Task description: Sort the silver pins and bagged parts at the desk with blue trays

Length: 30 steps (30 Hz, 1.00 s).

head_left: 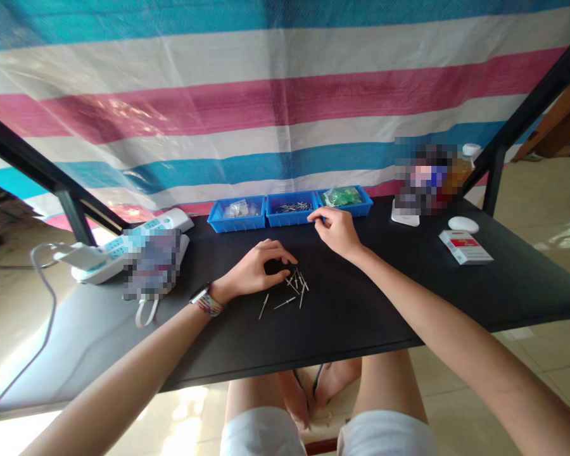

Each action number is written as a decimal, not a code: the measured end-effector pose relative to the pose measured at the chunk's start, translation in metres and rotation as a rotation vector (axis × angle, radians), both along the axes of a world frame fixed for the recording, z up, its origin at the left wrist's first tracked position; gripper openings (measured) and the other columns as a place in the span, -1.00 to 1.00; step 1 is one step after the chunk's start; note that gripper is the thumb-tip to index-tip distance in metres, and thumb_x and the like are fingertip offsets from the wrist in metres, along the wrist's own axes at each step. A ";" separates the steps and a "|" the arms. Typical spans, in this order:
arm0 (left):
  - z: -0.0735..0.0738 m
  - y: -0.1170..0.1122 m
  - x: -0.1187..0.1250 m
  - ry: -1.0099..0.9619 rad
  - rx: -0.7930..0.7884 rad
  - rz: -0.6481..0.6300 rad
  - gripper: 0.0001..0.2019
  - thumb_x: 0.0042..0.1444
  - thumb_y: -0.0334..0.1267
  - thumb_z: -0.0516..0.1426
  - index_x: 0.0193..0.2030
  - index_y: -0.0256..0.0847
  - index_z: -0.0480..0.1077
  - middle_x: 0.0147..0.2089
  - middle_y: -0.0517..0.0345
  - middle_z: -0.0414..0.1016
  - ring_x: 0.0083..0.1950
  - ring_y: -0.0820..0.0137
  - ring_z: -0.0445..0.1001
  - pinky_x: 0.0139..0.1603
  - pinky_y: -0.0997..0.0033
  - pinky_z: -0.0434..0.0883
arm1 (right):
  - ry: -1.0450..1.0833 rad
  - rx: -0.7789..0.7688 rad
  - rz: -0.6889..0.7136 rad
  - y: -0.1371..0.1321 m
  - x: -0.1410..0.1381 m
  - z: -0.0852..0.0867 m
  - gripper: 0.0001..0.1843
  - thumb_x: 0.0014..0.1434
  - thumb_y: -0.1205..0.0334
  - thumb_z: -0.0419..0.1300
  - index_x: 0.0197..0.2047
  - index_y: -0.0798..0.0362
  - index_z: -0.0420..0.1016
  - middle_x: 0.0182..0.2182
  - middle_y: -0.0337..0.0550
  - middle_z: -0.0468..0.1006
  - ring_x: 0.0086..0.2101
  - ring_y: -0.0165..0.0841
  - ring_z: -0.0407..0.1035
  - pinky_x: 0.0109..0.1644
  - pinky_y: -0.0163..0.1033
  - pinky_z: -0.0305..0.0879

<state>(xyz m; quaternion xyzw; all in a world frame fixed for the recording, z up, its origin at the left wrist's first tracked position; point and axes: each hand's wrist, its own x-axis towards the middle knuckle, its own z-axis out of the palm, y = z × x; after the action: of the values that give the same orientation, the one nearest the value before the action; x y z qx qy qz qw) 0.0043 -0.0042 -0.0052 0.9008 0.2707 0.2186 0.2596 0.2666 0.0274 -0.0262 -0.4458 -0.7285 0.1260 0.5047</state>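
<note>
The blind rivets (296, 282) lie in a small loose heap on the black surface (351, 323), some crossing one another, with a few strays apart on the near side. The left hand (258, 269) is at the heap's far-left edge, thumb and forefinger parted in a modest gap. Slim pieces like these probably lift best one by one, pinched across the thicker body; taking the strays first should avoid dragging crossed stems along. Keeping the wrist low and the fingertips nearly touching the surface would likely help against rolling.

The right hand (338, 232), fingers curled and drawn narrow, hangs just before the middle blue bin (292, 220), which contains similar metal pieces; at this size I cannot tell whether anything sits between its fingertips. The left blue bin (240, 223) contains clear packets, the right blue bin (367, 208) green ones; careful hands should clear all the rims without knocking them.
</note>
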 end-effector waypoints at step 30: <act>0.001 0.006 -0.004 0.049 -0.089 -0.088 -0.88 0.28 -0.19 0.27 -0.22 -0.16 0.62 -0.11 0.09 0.56 0.00 0.27 0.49 0.23 0.23 0.34 | 0.004 -0.052 0.152 -0.009 -0.017 -0.014 -0.77 0.14 0.51 0.12 -0.39 0.05 0.54 -0.39 -0.20 0.59 -0.43 -0.40 0.38 -0.29 -0.28 0.25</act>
<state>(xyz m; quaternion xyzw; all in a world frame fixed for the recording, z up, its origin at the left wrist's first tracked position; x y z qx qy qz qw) 0.0003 0.0021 -0.0038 0.9045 0.2466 0.1727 0.3020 0.2494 0.0189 -0.0406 -0.4021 -0.7556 0.1839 0.4834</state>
